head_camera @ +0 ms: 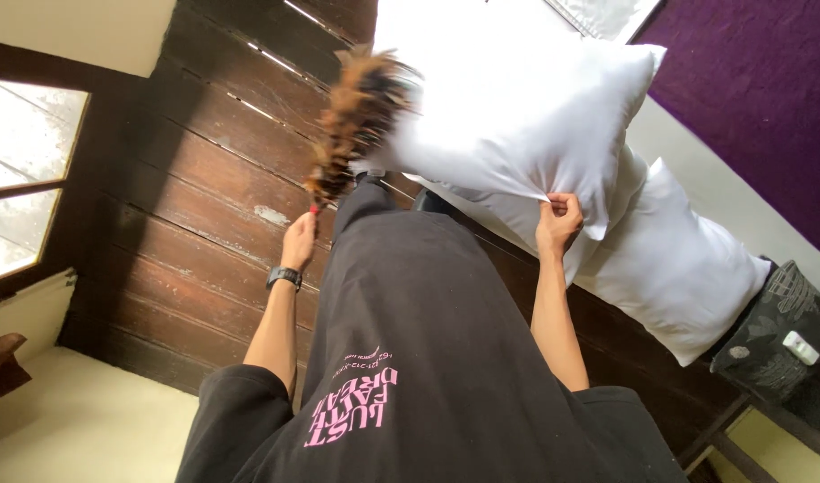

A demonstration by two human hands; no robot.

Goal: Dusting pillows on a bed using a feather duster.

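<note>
Left hand (298, 240) had a closed grip on the handle of the feather duster (356, 116). Right hand (558, 222) pinched the lower edge of the upper white pillow (517, 107), lifting it off the second pillow (678, 259) on the bed. Duster's brown feather head sat against the lifted pillow's near corner, in front of the dark plank wall (204, 161). My call: keep the pinch firm, hold the pillow clear, sweep with light strokes along the seam. Duster's long axis ran from wrist up and right, head pointing away from me towards the pillow.
</note>
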